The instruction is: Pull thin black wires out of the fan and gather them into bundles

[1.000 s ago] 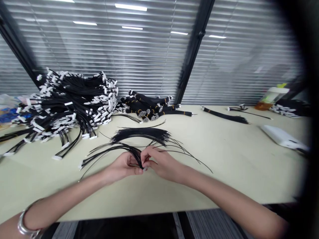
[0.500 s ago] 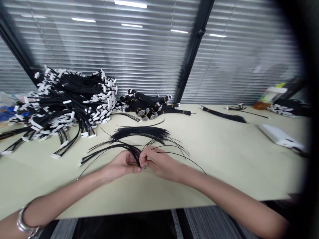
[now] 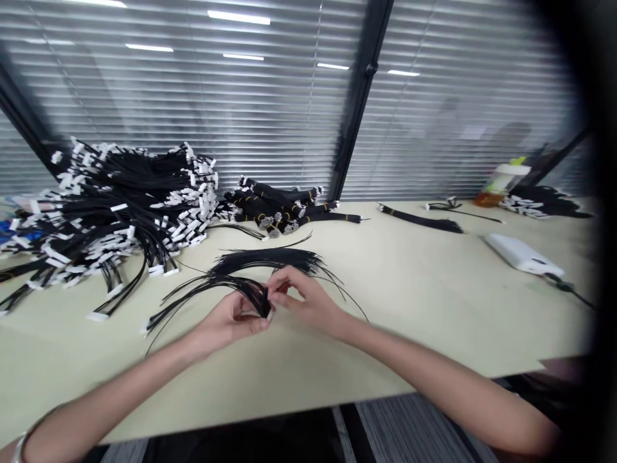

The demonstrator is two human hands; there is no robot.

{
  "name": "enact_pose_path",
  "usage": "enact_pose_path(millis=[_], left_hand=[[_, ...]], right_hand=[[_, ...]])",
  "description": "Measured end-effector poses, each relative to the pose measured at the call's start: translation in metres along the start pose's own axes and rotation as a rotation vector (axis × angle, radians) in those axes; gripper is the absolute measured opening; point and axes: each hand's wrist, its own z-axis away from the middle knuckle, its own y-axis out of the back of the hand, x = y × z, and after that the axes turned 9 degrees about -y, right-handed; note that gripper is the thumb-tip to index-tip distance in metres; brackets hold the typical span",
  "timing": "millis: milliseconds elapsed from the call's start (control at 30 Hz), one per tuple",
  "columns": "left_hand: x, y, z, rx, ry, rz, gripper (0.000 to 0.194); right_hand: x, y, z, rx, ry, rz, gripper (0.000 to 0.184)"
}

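My left hand (image 3: pixel 231 321) and my right hand (image 3: pixel 301 299) meet over the pale table (image 3: pixel 424 302), both pinched on a thin bundle of black wires (image 3: pixel 214 288) with a small white connector at the pinch point. The bundle fans out leftward from my fingers. Just behind my hands lies a loose sheaf of black wires (image 3: pixel 270 259).
A big heap of black cables with white connectors (image 3: pixel 110 206) fills the back left. Tied black bundles (image 3: pixel 279 209) lie behind centre. More wire bundles (image 3: pixel 419 218), a white box (image 3: pixel 523 255) with a cord and a bottle (image 3: pixel 501 183) sit to the right. Blinds stand behind.
The camera has shifted slightly right and down. My hands stay pinched together on the wires, now a little farther from me.
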Motion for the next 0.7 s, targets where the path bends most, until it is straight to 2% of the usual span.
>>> enact_pose_path(millis=[100, 200, 333, 467, 600, 700], left_hand=[[-0.003, 0.002, -0.002, 0.005, -0.014, -0.048, 0.051], [-0.005, 0.004, -0.004, 0.041, -0.02, -0.085, 0.067], [-0.005, 0.006, -0.005, 0.107, -0.03, -0.181, 0.066], [-0.007, 0.007, -0.004, 0.154, -0.029, -0.236, 0.066], [-0.008, 0.007, -0.005, 0.162, -0.036, -0.252, 0.066], [-0.01, 0.007, -0.006, 0.184, -0.041, -0.271, 0.068]], right_hand=[[0.007, 0.013, -0.009, 0.134, -0.042, -0.136, 0.018], [0.013, 0.03, -0.016, 0.213, -0.115, -0.207, 0.023], [0.02, 0.043, -0.02, 0.314, -0.18, -0.19, 0.028], [0.022, 0.041, -0.019, 0.345, -0.219, -0.217, 0.026], [0.02, 0.032, -0.014, 0.361, -0.18, -0.253, 0.025], [0.018, 0.027, -0.01, 0.31, -0.105, -0.077, 0.032]])
